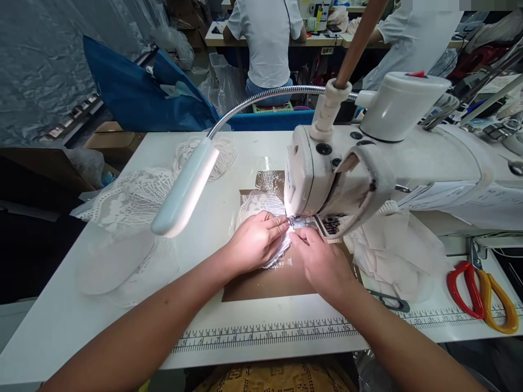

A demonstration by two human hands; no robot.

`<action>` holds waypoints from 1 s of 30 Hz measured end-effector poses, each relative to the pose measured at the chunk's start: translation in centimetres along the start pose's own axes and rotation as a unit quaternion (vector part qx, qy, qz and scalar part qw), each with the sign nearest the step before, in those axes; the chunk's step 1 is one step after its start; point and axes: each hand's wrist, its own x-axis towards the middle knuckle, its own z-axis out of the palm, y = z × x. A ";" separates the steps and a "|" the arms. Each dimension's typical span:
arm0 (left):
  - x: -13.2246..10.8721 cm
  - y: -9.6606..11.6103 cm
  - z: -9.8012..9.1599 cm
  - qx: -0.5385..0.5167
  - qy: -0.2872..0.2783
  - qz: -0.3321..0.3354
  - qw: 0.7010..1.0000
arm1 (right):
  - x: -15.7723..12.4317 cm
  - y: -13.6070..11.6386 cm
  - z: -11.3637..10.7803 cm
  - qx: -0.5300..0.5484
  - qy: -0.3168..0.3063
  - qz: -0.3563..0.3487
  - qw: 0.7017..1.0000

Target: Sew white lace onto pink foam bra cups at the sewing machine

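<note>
A white lace piece (261,203) lies beneath the needle end of a white sewing machine (304,174). My left hand (259,239) presses down on the lace, its fingers together and their tips close to the presser foot (298,222). On the other side, my right hand (321,258) is closed, thumb and forefinger pinching the edge of the same lace just in front of the foot. The hands hide part of the lace. Under both is a brown sheet (261,286) with clear tape on it.
Lace pieces (139,196) and smooth white cups (118,261) lie at left below a lamp (186,188). Pale fabric pieces (396,256), a thread snipper (390,301) and red-and-yellow-handled scissors (482,296) lie at right. A ruler strip (269,335) runs along the front. People sit beyond.
</note>
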 end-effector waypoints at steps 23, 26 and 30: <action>-3.3 1.4 -2.4 -0.026 -0.106 -0.096 0.989 | -1.5 1.1 -0.1 0.096 0.046 -0.040 0.993; -5.2 2.8 -3.8 -0.130 -0.134 -0.005 0.982 | -1.9 1.5 -0.4 0.151 0.054 -0.062 0.985; -6.3 4.2 -4.6 -0.158 -0.022 -0.028 0.987 | -2.1 1.7 -0.7 0.197 0.053 -0.087 0.975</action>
